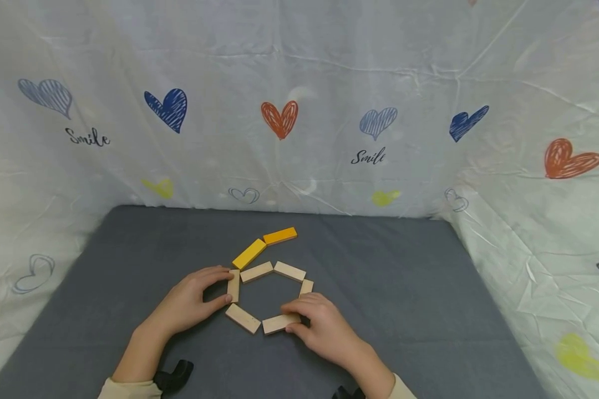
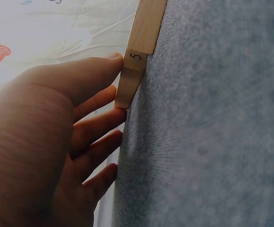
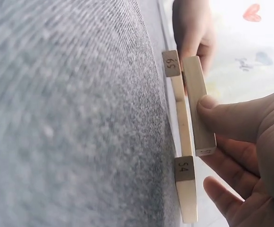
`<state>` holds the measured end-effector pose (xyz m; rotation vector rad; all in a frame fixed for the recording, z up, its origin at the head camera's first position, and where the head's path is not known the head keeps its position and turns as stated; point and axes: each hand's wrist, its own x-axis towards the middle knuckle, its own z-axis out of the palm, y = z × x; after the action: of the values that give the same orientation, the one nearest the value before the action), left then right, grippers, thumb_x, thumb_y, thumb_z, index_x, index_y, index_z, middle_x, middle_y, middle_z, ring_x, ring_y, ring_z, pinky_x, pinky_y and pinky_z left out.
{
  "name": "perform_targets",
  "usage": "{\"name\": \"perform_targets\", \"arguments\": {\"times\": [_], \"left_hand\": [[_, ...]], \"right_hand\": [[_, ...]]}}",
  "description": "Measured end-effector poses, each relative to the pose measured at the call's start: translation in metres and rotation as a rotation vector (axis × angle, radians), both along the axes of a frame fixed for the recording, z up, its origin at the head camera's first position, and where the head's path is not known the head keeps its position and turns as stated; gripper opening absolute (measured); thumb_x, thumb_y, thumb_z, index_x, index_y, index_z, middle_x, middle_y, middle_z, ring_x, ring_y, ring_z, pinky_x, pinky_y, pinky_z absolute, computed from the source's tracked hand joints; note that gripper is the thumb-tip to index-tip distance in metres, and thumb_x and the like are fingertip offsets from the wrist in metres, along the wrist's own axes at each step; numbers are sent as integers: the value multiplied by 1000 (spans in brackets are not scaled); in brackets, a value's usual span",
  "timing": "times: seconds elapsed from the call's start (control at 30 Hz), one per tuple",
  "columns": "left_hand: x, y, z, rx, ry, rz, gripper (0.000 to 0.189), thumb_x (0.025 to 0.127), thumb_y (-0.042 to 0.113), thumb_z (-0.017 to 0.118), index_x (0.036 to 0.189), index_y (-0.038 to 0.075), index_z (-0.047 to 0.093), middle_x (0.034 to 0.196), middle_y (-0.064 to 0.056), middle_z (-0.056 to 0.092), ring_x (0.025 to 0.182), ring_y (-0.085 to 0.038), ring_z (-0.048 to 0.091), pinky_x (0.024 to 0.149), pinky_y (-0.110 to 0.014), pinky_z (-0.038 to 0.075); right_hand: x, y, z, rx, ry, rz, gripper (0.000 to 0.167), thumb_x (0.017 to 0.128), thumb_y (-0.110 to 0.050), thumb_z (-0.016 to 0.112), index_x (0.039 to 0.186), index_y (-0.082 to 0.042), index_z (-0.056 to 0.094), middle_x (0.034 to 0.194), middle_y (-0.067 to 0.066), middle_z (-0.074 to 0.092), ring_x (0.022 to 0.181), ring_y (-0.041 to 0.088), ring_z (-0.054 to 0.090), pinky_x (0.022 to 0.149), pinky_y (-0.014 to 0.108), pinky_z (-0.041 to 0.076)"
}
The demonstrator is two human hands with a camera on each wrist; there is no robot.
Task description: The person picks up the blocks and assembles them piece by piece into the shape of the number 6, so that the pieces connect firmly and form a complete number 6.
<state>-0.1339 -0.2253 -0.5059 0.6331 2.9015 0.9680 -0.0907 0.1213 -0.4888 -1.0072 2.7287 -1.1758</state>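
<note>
Plain wooden blocks form a ring on the dark grey cloth. My left hand point(image 1: 192, 296) holds the ring's left block point(image 1: 233, 287) between thumb and fingertips, at its near and far ends. Between thumb and forefinger, my right hand point(image 1: 324, 327) pinches a wooden block point(image 3: 198, 104) at the ring's near side. In the right wrist view this block sits higher than the blocks beside it, clear of the cloth. The front-left block point(image 1: 243, 318) lies between the two hands. Behind the right fingers, the right-hand block point(image 1: 306, 287) is partly hidden.
Two more plain blocks point(image 1: 257, 272) make the ring's far side. Beyond the left block, a yellow block point(image 1: 249, 254) and an orange-yellow block point(image 1: 280, 236) run end to end, up and to the right. A white sheet with printed hearts point(image 1: 279, 119) hangs behind the table.
</note>
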Motion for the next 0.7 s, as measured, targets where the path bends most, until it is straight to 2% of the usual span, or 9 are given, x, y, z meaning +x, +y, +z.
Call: {"name": "perform_targets", "arguments": {"times": [0.7], "left_hand": [[1, 0, 2, 6, -8, 10, 55, 97, 36, 87, 147, 18, 71, 154, -9, 63, 148, -39, 53, 117, -69, 45]], "right_hand": [[-3, -3, -8, 12, 5, 16, 36, 93, -17, 89, 128, -14, 81, 123, -8, 78, 117, 11, 69, 104, 38, 58]]}}
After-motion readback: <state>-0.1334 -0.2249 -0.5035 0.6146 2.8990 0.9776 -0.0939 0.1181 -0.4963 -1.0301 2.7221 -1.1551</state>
